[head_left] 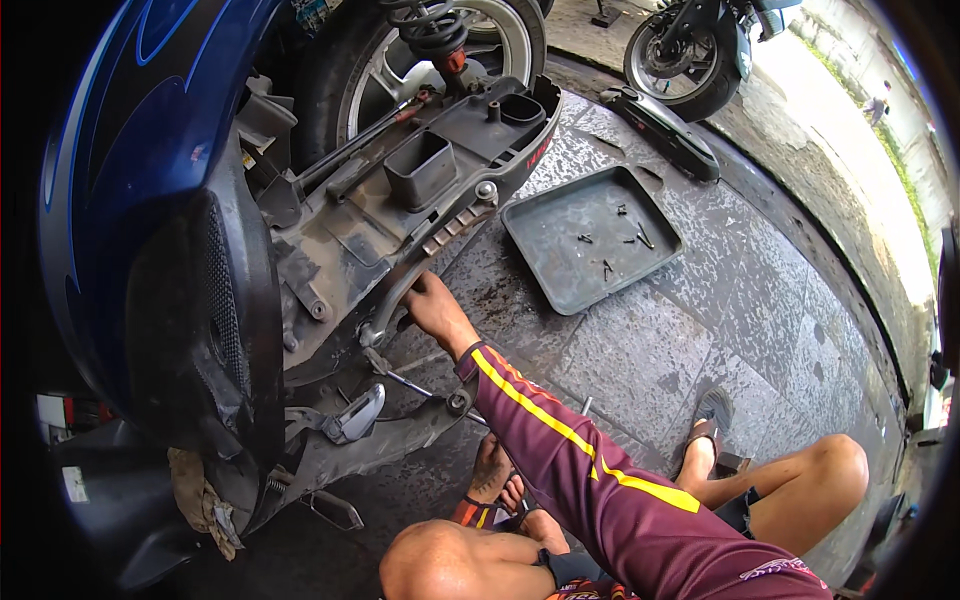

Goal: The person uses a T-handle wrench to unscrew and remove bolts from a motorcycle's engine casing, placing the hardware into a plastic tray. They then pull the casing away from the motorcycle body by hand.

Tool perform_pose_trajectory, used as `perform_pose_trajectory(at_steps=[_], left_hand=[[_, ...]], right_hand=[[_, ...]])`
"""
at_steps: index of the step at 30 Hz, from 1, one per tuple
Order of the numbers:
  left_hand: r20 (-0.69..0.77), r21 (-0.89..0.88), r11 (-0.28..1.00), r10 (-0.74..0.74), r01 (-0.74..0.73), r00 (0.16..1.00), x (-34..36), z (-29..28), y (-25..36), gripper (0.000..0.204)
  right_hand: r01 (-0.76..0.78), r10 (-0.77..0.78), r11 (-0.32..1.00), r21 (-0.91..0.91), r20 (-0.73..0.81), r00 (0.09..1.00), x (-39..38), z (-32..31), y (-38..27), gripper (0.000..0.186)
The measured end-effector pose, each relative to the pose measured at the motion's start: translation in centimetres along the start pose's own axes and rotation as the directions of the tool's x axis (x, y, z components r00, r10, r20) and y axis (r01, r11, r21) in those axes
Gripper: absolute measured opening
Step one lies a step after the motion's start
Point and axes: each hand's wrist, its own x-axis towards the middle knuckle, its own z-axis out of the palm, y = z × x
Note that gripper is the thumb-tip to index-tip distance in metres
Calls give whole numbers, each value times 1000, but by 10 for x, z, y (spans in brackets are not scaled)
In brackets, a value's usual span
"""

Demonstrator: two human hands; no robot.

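Note:
A dark blue scooter [135, 150] with its underside frame and dusty plastic housing [350, 250] exposed fills the left. My right hand [432, 308], in a maroon sleeve with a yellow stripe, reaches to the lower edge of that housing, fingers curled and partly hidden behind metal parts. My left hand [490, 472] is lower, beside my bent knee, with fingers curled around something mostly hidden by my right arm. A slim silver rod [410, 385] runs from a joint below my right hand down behind that arm.
A grey tray [530, 240] with several bolts lies on worn floor tiles [630, 355]. A long black part [665, 135] is beyond it. Another motorbike [690, 55] stands at the back, a distant person [877, 105] outside. A dirty rag [200, 495] hangs under the scooter.

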Motion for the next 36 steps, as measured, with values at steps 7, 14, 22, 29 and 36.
perform_pose_trajectory(at_steps=[7, 14, 22, 29, 36], left_hand=[[-74, 26, 999, -38, 40, 997, -20, -4, -13, 38], [-184, 44, 995, -76, 85, 980, -52, 6, -24, 41], [-203, 25, 997, -67, 73, 977, -29, 21, -10, 46], [-1, -74, 997, -15, 14, 1000, 19, 35, 20, 39], [219, 66, 998, -18, 4, 976, 26, 57, 58, 35]], right_hand=[[129, -126, 990, -57, 56, 990, 8, 1, 12, 37], [88, -86, 995, 49, -36, 996, 5, 13, 16, 29], [-3, 0, 966, 257, 11, 1000, -3, 6, 16, 29], [-190, 70, 939, -285, -381, 922, -20, -156, 49, 17], [-47, 15, 589, -807, -48, 999, -64, -258, 19, 35]])
